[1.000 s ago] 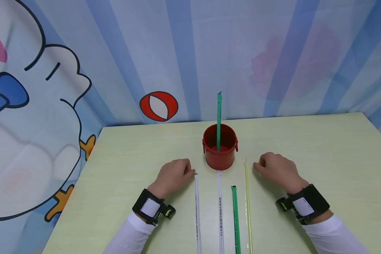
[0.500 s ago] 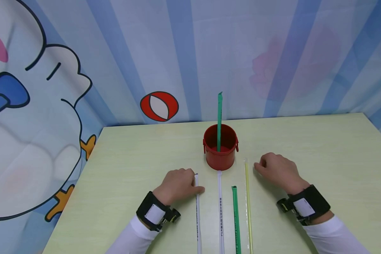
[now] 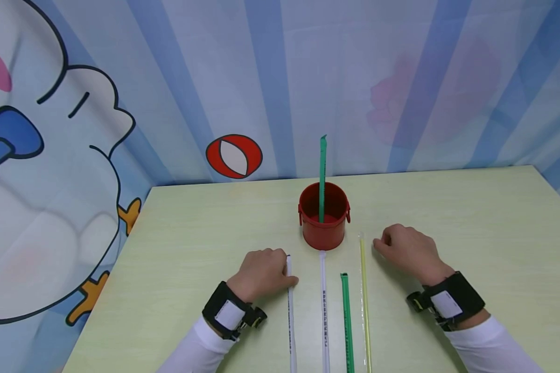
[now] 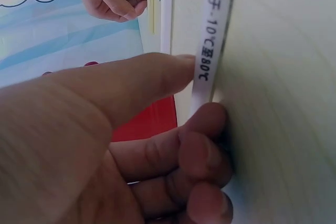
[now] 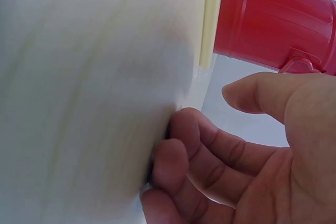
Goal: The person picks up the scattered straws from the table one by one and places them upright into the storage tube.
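My left hand [image 3: 263, 275] rests on the table with its thumb and fingers on either side of the leftmost straw [image 3: 291, 326], pinching it near its far end. In the left wrist view, the thumb touches one edge of this white-wrapped straw [image 4: 211, 40], and a curled finger covers its end. Loosely curled, my right hand [image 3: 413, 253] rests on the table and holds nothing. Nearest to it lies a yellow straw [image 3: 365, 305] in a clear wrapper. A red bucket [image 3: 324, 234] stands between the hands, with a green-wrapped straw [image 3: 323, 176] upright in it.
Another white-wrapped straw [image 3: 324, 316] lies in front of the bucket. A shorter-looking green-wrapped straw [image 3: 347, 321] lies between it and the yellow one. The pale wooden table [image 3: 494, 228] ends at a blue striped curtain [image 3: 308, 88] behind.
My left hand has moved slightly right and toward me, and its thumb has crossed over to the right of the leftmost white straw. The right hand has stayed in place.
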### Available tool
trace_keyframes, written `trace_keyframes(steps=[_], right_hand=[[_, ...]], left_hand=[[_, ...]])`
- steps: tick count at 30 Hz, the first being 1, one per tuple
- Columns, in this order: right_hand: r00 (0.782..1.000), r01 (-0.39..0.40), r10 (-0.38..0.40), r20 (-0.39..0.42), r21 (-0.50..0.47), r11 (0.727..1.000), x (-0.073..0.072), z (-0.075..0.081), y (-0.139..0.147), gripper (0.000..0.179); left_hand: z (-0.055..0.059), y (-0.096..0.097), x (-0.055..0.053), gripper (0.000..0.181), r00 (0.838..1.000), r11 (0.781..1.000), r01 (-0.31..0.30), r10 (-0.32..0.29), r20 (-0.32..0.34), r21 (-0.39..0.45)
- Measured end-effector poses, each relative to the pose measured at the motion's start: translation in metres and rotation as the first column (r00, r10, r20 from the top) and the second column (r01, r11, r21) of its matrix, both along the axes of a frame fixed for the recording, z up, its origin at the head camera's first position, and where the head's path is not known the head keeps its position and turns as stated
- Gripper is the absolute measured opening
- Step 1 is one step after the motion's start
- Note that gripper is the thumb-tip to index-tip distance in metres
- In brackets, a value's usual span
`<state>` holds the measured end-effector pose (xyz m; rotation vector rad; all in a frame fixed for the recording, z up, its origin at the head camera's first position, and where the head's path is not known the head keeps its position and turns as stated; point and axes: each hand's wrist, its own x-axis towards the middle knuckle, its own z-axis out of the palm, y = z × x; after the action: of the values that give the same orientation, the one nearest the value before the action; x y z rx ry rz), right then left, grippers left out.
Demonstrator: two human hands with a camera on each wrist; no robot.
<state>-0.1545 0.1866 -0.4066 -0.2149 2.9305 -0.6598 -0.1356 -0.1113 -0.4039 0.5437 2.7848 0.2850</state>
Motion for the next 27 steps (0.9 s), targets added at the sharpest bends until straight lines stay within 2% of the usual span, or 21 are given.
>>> trace_keyframes(steps=[13,18,22,27], right_hand=[[1.0,0.002,-0.002,-0.016,-0.002,1.0,0.0,-0.001,0.001,0.027],[1.0,0.003,-0.003,-0.01,-0.004,1.0,0.0,-0.001,0.0,0.027],[1.0,0.007,-0.007,-0.012,-0.004,1.0,0.001,0.0,0.0,0.026],[1.0,0.007,-0.007,-0.011,-0.004,1.0,0.001,0.0,0.0,0.026]], left_hand=[[0.004,-0.001,0.001,0.039,1.0,1.0,0.006,-0.006,0.0,-0.009],[0.004,-0.004,0.0,0.04,0.999,0.999,0.007,-0.008,0.031,0.034],[0.005,-0.008,-0.003,0.043,0.999,0.996,-0.016,0.012,0.051,0.083],[0.007,-0.012,-0.006,0.044,0.999,0.99,-0.034,0.029,0.036,0.133]])
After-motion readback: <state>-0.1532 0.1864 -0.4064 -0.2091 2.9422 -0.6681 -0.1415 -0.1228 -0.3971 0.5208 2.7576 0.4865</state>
